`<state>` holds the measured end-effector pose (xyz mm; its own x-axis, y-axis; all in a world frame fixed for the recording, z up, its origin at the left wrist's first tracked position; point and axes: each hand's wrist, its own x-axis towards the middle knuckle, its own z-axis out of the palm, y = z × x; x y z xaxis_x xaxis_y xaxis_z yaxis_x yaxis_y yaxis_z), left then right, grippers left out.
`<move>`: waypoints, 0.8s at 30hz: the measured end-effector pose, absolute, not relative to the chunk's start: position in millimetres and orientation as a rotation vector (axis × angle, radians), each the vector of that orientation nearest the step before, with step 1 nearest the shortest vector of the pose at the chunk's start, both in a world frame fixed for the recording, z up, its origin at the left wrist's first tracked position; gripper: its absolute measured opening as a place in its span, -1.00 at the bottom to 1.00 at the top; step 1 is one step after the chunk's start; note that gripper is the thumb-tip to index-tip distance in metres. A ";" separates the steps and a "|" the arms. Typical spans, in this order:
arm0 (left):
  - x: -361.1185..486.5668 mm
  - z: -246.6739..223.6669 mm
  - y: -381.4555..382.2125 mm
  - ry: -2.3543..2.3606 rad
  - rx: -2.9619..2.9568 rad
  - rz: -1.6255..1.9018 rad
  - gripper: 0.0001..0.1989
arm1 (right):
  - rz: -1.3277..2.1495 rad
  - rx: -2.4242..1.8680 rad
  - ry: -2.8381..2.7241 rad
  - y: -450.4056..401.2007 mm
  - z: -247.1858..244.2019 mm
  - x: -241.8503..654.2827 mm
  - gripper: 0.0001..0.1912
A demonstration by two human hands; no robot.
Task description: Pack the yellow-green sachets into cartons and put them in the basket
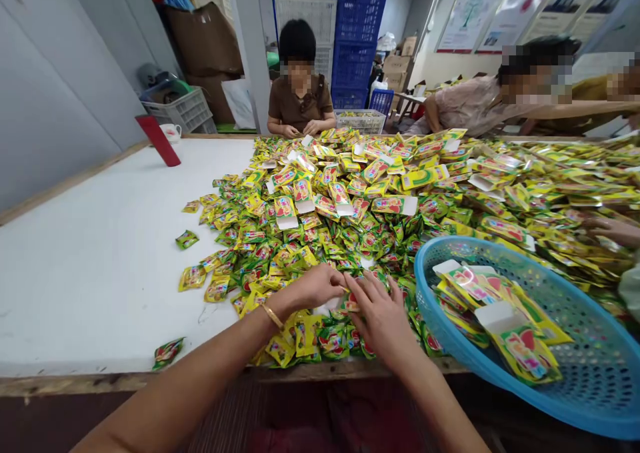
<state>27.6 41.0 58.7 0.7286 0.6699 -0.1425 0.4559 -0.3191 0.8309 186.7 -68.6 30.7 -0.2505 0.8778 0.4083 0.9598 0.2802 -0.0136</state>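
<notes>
My left hand (323, 287), a gold bracelet at its wrist, pinches the edge of a small printed carton (353, 302) over the near part of the pile. My right hand (384, 316) lies across the same carton with its fingers bent around it, hiding most of it. Beneath and around both hands spread many small yellow and green candy packets (305, 336). To the right of my right hand, a blue perforated basket (595, 373) holds several printed cartons (525, 346) with white flaps.
Open-ended cartons (285, 211) lie on the heap beyond my hands. On the white table (100, 253), a red box (158, 141) and a cup (171, 133) stand at far left. A co-worker (300, 99) sits opposite; others are at right. Blue crates (355, 46) are stacked behind.
</notes>
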 end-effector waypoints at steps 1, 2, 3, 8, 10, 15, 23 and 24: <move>23.5 58.4 39.2 0.847 1.973 0.241 -0.82 | -0.301 -1.672 -2.238 -68.4 24.7 185.6 -0.39; 20.6 58.2 39.3 0.868 1.987 0.216 -0.81 | -0.270 -1.681 -2.236 -68.4 19.0 184.5 -0.40; 19.0 58.0 40.8 0.926 2.027 0.206 -0.80 | -0.252 -1.695 -2.220 -68.4 14.0 183.3 -0.39; 30.5 47.5 46.6 1.535 2.243 0.222 -0.76 | -0.364 -1.812 -2.096 -63.3 0.3 176.1 -0.27; 39.7 39.6 45.8 1.622 2.209 0.218 -0.67 | -0.428 -1.881 -2.036 -58.8 -3.2 175.1 -0.26; 36.9 35.8 56.8 1.611 2.022 0.427 -0.64 | -0.484 -1.896 -1.958 -54.0 -10.9 180.4 -0.27; -33.5 71.7 62.7 1.451 1.596 0.674 -0.82 | -0.522 -1.757 -1.765 -53.3 -12.2 182.8 -0.31; -41.2 75.6 58.0 1.428 1.545 0.740 -0.79 | -0.530 -1.742 -1.751 -53.3 -12.6 182.8 -0.31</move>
